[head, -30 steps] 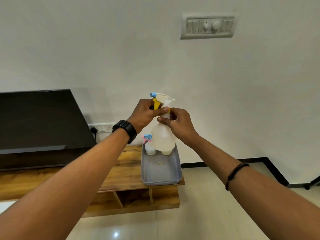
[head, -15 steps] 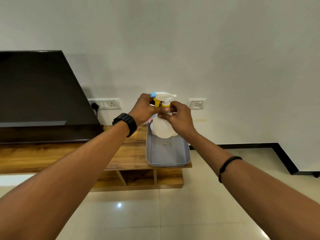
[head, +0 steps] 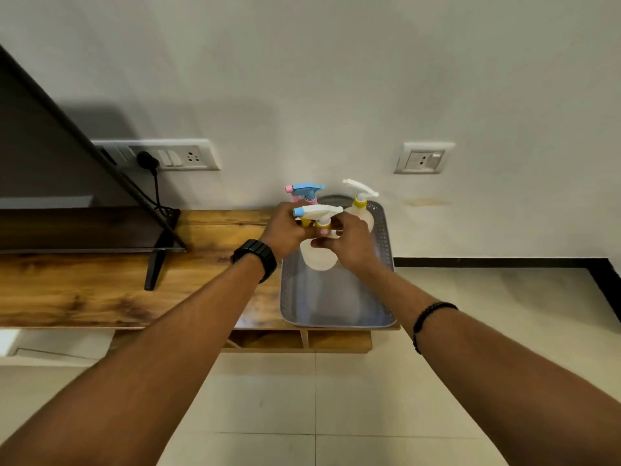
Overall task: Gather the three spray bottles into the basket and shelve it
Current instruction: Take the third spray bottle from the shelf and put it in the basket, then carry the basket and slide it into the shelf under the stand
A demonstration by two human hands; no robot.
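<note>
A grey perforated basket (head: 336,304) lies on the right end of the wooden TV unit (head: 100,290). Both hands hold a clear spray bottle (head: 318,258) with a white trigger head and blue nozzle over the basket's far half; my left hand (head: 285,232) grips its neck from the left, my right hand (head: 349,245) from the right. Whether the bottle touches the basket floor is unclear. A second clear bottle with a white trigger and yellow collar (head: 361,205) stands at the basket's far right. A bottle with a blue and pink head (head: 305,191) stands behind my left hand, its body hidden.
A television (head: 50,169) on a black stand occupies the left of the unit. Wall sockets (head: 174,158) with a black plug, and another socket (head: 423,159), sit on the white wall. Open shelf compartments (head: 285,339) lie under the basket. Beige tiled floor (head: 336,415) spreads below.
The view has tilted down and come closer. The bottle in both hands has gone lower, into the basket's far half. The two other bottles have come into view behind it.
</note>
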